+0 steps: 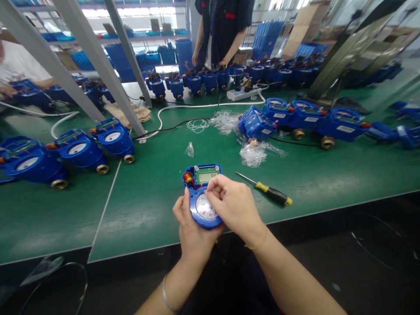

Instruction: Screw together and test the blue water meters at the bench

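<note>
A blue water meter (194, 209) with a round dial and a small LCD on a green circuit board lies at the table's front edge. Red and black parts show in its upper left corner. My left hand (193, 227) is wrapped round the meter's lower left side. Over the dial, my right hand (231, 203) has thumb and forefinger pinched together; whatever is between them is too small to make out. To the right of the meter lies a screwdriver (272, 192) with a black and yellow handle.
Blue meters (114, 138) stand in a row at left, and more meters (341, 124) at right. Crumpled clear plastic (252, 153), a white cable (160, 116) and a power strip (243, 93) lie on the green table (147, 210). A person (223, 30) stands across it.
</note>
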`<act>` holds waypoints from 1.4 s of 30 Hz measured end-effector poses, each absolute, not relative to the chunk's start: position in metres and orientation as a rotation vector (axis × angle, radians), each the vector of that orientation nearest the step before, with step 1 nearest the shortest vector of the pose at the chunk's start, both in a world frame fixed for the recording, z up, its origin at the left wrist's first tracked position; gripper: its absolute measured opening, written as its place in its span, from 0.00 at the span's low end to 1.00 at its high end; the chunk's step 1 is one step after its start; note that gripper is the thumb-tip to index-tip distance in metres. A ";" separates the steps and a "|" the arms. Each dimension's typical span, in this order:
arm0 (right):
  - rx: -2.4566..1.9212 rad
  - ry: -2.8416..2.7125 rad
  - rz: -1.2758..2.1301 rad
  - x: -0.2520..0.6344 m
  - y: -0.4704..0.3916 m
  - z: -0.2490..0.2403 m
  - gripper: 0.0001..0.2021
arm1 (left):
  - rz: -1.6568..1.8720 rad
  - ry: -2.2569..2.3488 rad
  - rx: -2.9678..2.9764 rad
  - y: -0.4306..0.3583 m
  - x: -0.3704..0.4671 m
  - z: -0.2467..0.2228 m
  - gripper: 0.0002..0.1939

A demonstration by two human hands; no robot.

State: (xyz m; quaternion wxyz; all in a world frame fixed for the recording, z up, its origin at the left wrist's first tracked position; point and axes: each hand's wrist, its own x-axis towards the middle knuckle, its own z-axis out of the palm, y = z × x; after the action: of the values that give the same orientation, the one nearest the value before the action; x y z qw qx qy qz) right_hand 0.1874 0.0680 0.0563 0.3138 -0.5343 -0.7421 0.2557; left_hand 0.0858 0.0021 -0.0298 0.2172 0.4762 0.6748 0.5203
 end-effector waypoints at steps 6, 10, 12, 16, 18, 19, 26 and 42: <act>-1.428 -1.997 0.637 0.189 0.069 0.056 0.08 | 1.433 1.871 1.315 0.002 0.086 -0.029 0.60; -1.396 -2.026 0.533 0.189 0.067 0.055 0.07 | 1.435 1.853 1.310 0.002 0.085 -0.028 0.59; -1.370 -2.058 0.490 0.189 0.067 0.054 0.07 | 1.426 1.851 1.312 0.002 0.084 -0.027 0.59; -1.335 -2.159 0.388 0.188 0.069 0.055 0.09 | 1.432 1.854 1.329 0.002 0.083 -0.028 0.59; -1.335 -2.188 0.350 0.188 0.069 0.057 0.09 | 1.436 1.851 1.332 0.002 0.083 -0.028 0.59; -1.335 -2.196 0.342 0.189 0.069 0.057 0.08 | 1.433 1.849 1.336 0.002 0.083 -0.028 0.58; -1.328 -2.166 0.469 0.191 0.070 0.055 0.06 | 1.427 1.857 1.346 0.003 0.083 -0.029 0.58; -1.289 -1.682 0.622 0.205 0.066 0.050 0.09 | 1.437 1.885 1.386 0.002 0.082 -0.032 0.61</act>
State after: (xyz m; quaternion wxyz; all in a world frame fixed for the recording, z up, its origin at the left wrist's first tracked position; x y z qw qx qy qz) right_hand 0.2048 0.0656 0.0496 0.4498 -0.5215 -0.6801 0.2514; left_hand 0.0820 0.0025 -0.0324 0.1968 0.4949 0.6731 0.5132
